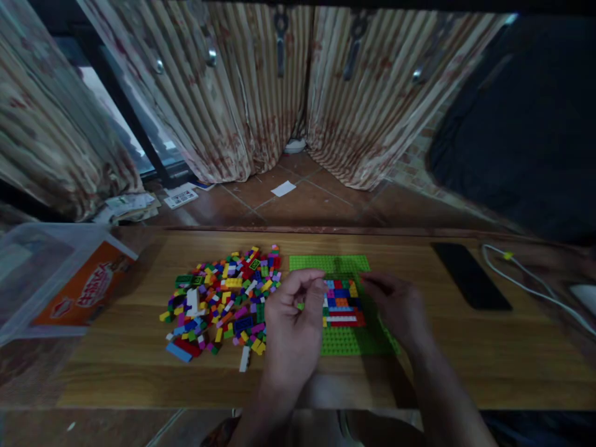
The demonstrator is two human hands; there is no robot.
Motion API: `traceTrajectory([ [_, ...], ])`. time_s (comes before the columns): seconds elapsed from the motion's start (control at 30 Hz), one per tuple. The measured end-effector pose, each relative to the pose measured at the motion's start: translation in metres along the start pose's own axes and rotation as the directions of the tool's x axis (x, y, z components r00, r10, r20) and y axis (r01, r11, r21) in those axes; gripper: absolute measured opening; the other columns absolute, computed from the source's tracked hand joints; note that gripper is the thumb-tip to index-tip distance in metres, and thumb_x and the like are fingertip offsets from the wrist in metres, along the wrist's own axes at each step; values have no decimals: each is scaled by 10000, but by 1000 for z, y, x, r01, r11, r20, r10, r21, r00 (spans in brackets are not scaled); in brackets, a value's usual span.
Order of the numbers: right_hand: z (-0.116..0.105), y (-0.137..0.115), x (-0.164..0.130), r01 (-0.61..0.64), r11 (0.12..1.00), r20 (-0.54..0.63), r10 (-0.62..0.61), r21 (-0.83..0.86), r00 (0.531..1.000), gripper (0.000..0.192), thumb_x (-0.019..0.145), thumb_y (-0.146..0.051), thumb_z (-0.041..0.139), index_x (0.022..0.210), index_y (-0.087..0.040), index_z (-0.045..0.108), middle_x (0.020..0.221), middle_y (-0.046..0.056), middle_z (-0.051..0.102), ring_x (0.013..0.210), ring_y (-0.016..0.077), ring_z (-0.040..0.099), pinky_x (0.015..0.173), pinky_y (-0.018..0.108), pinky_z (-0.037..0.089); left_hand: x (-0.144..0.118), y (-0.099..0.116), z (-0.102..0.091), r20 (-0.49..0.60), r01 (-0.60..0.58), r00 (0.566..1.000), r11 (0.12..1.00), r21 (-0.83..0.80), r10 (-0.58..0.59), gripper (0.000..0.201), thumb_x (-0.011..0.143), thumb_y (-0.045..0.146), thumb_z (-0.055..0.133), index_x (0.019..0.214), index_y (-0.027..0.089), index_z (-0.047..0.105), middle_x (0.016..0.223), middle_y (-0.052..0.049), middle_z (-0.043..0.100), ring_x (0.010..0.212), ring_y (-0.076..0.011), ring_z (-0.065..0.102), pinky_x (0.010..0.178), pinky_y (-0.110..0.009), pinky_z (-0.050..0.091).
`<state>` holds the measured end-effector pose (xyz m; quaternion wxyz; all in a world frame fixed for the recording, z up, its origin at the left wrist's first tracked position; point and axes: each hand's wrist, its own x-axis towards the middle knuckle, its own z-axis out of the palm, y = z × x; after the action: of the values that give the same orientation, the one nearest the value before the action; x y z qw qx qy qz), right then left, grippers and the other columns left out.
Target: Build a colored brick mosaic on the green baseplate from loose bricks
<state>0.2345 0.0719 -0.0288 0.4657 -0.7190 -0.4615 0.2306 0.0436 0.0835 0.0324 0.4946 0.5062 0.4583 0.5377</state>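
Observation:
A green studded baseplate (354,341) lies on the wooden table, with a block of colourful toy bricks (342,302) built on its middle. My left hand (293,316) is over the plate's left side, thumb and curled fingers closed beside the built bricks; whatever is in them cannot be made out. At the right edge of the bricks, my right hand (400,307) has its fingertips pressed together, their content hidden. Left of my left hand spreads a heap of loose toy bricks (228,285) in many colours and sizes.
A clear plastic box (28,242) with an orange label stands at the table's left end. To the right lie a black phone-like slab (470,276) and a white cable (526,282). Beyond the table (139,385) are a tiled floor and striped curtains (223,93).

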Motion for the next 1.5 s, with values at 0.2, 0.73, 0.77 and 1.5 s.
traceTrajectory([
  [0.2, 3, 2, 1, 106, 993, 32, -104, -54, 994, 226, 824, -330, 597, 944, -216, 752, 981, 68, 758, 897, 239, 705, 830, 380, 561, 1, -3, 2, 8, -14, 1000, 999, 42, 13, 116, 854, 261, 622, 880, 176, 698, 709, 1, 663, 643, -114, 575, 601, -221, 469],
  [0.73, 5, 17, 5, 236, 969, 117, -226, -73, 967, 245, 844, -287, 587, 1026, -262, 749, 1048, 33, 757, 964, 229, 715, 919, 393, 555, 1, -4, 1, 3, -17, 1000, 999, 51, 17, 111, 851, 261, 618, 863, 184, 697, 700, 0, 658, 637, -117, 579, 592, -223, 474],
  [0.77, 5, 18, 5, 233, 970, 116, -224, -70, 968, 240, 843, -289, 592, 1021, -264, 751, 1044, 31, 758, 963, 229, 716, 918, 394, 555, 2, -4, 1, 3, -16, 1000, 998, 53, 16, 111, 851, 259, 617, 865, 183, 697, 703, -1, 661, 637, -117, 580, 595, -225, 475],
  [1.5, -8, 19, 10, 108, 994, 206, -112, 28, 972, 329, 800, -371, 661, 1092, -231, 719, 983, 48, 760, 928, 241, 712, 892, 419, 561, 3, -9, -3, -5, -12, 1000, 1000, 25, 12, 105, 858, 247, 613, 874, 177, 689, 729, 5, 670, 656, -109, 586, 620, -220, 475],
])
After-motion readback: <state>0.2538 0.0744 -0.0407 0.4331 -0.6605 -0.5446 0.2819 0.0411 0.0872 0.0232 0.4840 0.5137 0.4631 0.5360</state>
